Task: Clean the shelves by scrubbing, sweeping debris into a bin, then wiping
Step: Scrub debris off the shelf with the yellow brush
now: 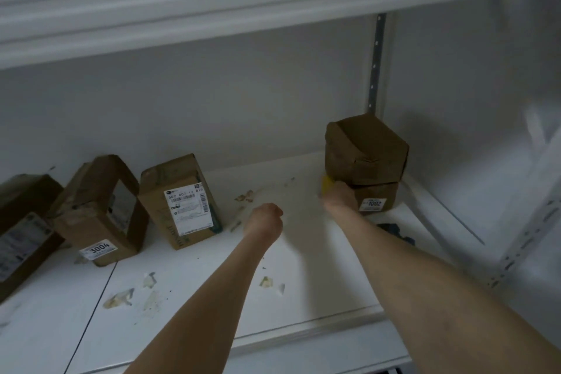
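A white shelf lies in front of me, smeared with brownish stains and scattered scraps of debris. My right hand is far back on the shelf, closed around a yellow sponge, pressed against the stacked brown parcels. My left hand is curled into a fist just above the shelf's middle, with nothing visible in it. More debris bits lie between my forearms.
Two stacked brown parcels, the lower labelled 1002, stand at the back right. Three cardboard boxes line the back left, one labelled 3004. A dark blue cloth lies beside my right forearm. An upper shelf overhangs above.
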